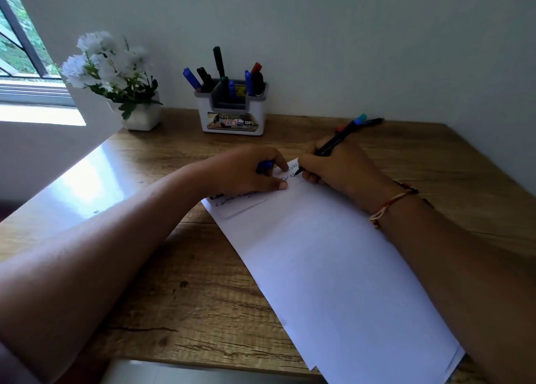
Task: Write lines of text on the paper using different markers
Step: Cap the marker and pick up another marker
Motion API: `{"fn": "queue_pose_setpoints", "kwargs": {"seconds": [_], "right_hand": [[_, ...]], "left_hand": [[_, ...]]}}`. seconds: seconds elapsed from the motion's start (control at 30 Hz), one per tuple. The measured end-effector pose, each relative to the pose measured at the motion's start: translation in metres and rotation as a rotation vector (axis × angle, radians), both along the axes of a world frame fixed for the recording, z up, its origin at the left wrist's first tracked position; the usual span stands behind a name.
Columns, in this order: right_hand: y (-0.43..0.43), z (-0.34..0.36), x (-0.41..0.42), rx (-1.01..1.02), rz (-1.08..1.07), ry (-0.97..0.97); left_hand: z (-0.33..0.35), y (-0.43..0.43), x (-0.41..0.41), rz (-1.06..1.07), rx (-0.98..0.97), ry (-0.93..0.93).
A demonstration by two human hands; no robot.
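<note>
A white sheet of paper point(333, 267) lies at an angle on the wooden desk point(179, 296), with a few handwritten lines near its far edge. My right hand point(339, 172) grips a black marker point(333, 143) with a blue end, its tip touching the paper at the written lines. My left hand point(246, 172) presses down the paper's far edge and holds a blue marker cap point(264, 166) in its curled fingers.
A white and grey holder point(232, 114) with several markers stands at the back by the wall. A white pot of white flowers point(116, 76) sits at the back left. Three loose markers point(371, 121) lie behind my right hand. A window is at the left.
</note>
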State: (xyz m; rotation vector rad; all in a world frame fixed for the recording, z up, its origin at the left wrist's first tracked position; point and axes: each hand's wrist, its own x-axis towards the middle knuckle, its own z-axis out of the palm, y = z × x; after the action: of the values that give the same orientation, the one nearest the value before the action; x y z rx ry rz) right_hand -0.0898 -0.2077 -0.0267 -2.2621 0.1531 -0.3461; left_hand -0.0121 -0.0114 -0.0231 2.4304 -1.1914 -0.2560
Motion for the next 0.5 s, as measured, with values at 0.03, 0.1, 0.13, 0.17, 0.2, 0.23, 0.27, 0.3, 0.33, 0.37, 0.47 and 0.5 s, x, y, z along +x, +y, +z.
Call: {"fn": "queue_pose_setpoints", "kwargs": {"seconds": [0.03,0.1,0.13,0.17,0.2,0.23,0.27,0.3,0.33,0.37,0.47,0.5], "right_hand": [[0.0,-0.0002,0.0001,0.012,-0.003,0.0],[0.0003,0.0001,-0.0003,0.001,-0.005,0.011],[0.0009,0.0003,-0.0005,-0.013,-0.002,0.017],[0.0012,0.0006,-0.0006,-0.021,0.0,0.018],[0.0014,0.0008,-0.0009,-0.024,-0.001,0.016],[0.0014,0.0012,-0.0011,-0.026,-0.005,0.013],[0.0014,0.0016,-0.0013,-0.031,-0.009,0.012],[0.0016,0.0018,-0.001,-0.036,-0.012,0.013],[0.0016,0.0017,-0.0007,-0.037,-0.015,0.015],[0.0014,0.0017,-0.0001,-0.036,-0.02,0.016],[0.0001,0.0012,0.0008,-0.015,-0.035,0.023],[-0.0003,0.0007,0.0012,-0.006,-0.036,0.024]], "left_hand": [[0.0002,0.0002,0.0,0.001,0.001,0.0],[0.0004,0.0004,0.0001,0.001,-0.001,0.0],[0.0003,0.0004,0.0001,0.001,-0.002,0.001],[0.0001,0.0003,0.0001,0.001,-0.004,0.001],[-0.0001,0.0,0.0,-0.001,-0.007,0.0],[-0.0003,-0.0002,-0.0001,-0.002,-0.011,-0.002],[-0.0001,-0.0005,-0.0003,-0.003,-0.014,-0.004],[0.0001,-0.0006,-0.0004,-0.004,-0.015,-0.004],[0.0002,-0.0005,-0.0005,-0.005,-0.015,-0.004],[0.0002,-0.0004,-0.0005,-0.006,-0.013,-0.004],[0.0005,-0.0002,-0.0006,-0.011,-0.012,-0.002],[0.0007,-0.0003,-0.0006,-0.013,-0.011,-0.003]]}}
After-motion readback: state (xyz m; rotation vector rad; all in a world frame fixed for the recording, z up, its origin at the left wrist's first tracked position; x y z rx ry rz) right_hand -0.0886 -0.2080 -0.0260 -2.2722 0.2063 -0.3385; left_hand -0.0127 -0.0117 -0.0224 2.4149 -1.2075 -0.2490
